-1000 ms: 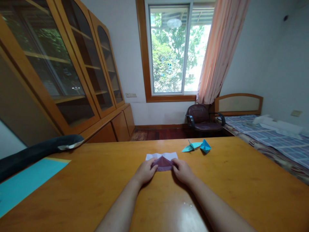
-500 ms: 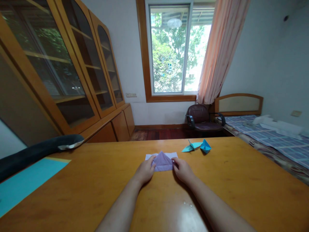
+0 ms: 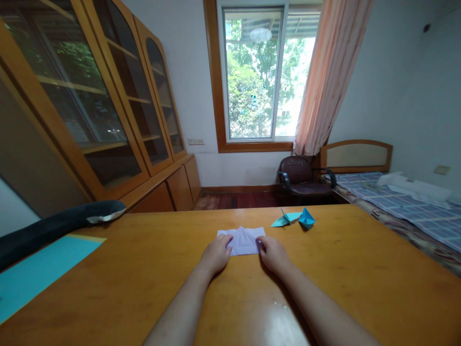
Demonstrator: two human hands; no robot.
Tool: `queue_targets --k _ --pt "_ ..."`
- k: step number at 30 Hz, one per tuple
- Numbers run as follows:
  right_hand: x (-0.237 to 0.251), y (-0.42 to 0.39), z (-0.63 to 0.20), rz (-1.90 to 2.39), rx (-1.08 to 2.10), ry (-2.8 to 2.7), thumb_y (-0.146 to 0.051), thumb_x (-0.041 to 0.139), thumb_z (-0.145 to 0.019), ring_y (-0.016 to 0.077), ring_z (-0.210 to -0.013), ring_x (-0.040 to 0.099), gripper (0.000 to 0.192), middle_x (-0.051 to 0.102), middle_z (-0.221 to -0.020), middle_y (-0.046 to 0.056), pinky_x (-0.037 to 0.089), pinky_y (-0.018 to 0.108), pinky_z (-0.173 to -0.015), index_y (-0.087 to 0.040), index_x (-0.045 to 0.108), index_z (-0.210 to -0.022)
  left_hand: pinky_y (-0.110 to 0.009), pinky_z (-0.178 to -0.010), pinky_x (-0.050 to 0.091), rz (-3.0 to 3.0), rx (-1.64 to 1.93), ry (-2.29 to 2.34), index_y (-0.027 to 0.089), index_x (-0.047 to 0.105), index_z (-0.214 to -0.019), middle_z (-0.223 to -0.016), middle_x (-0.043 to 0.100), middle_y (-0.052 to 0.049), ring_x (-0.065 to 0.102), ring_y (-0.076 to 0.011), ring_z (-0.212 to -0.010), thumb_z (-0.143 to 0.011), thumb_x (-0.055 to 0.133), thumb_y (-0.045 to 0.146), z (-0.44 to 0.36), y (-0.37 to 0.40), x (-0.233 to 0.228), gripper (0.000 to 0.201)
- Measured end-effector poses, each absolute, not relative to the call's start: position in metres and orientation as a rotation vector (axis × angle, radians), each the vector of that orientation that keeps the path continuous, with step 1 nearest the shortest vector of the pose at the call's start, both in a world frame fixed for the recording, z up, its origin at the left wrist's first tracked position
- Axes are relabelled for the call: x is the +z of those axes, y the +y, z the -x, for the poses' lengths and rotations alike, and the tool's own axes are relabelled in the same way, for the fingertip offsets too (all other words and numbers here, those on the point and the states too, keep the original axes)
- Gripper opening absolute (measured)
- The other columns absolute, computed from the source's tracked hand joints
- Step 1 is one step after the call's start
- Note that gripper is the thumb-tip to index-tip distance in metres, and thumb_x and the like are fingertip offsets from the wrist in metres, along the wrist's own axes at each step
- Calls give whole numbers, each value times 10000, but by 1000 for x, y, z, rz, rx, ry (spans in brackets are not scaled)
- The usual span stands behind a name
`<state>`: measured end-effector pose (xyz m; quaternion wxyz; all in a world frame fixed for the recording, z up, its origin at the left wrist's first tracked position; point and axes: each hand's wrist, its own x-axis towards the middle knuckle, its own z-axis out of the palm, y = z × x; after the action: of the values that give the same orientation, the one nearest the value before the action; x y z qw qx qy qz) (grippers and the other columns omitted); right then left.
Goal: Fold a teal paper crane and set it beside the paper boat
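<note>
A folded sheet of light purple origami paper [image 3: 244, 242] lies on the wooden table [image 3: 144, 269], with a peaked triangular fold in its middle. My left hand [image 3: 216, 252] grips its left side, fingers curled at the edge with the thumb beside the fold. On the opposite side, my right hand [image 3: 272, 253] pinches the paper's right edge between thumb and fingers. Part of each side of the paper is hidden under the fingers. Beyond my right hand sit a light teal paper crane [image 3: 286, 219] and a blue folded paper piece [image 3: 306, 219], close together.
At the left of the table is a large turquoise sheet [image 3: 46, 269], with a dark padded armrest [image 3: 61, 221] along it. A brown office chair [image 3: 298, 175] and a bed [image 3: 396, 192] stand past the table's far and right edges. A glass-door cabinet [image 3: 118, 96] lines the left wall.
The raised middle fold of the purple paper now looks flatter and paler than before. Both hands have stayed nearly in place at the paper's sides.
</note>
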<state>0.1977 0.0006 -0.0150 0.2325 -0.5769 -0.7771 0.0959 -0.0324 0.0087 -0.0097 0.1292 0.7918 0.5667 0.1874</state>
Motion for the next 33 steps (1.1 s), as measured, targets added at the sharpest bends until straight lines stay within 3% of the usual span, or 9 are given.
queue_targets --k 11,25,33 --pt "-16 2 -199 1606 145 -2219 -112 486 -785 167 -850 552 217 640 -863 61 351 237 -731 -189 682 -734 -276 -886 420 -2344 462 1685 217 630 -1113 -1082 584 -77 562 -189 -990 -863 485 273 31 8 -8 294" --pt "-11 -3 -192 1545 117 -2339 -97 474 -815 180 -832 548 270 644 -839 63 355 265 -735 -199 722 -789 -330 -912 406 -2503 447 1625 242 680 -1018 -1048 595 -77 526 -215 -1006 -854 474 201 13 -3 1 267" --pt "-9 -5 -190 1513 145 -2376 -133 480 -843 174 -829 553 263 646 -844 59 362 263 -743 -202 732 -812 -335 -944 409 -2582 427 1435 263 725 -968 -1136 618 -66 534 -225 -1058 -890 467 272 5 -5 -2 270"
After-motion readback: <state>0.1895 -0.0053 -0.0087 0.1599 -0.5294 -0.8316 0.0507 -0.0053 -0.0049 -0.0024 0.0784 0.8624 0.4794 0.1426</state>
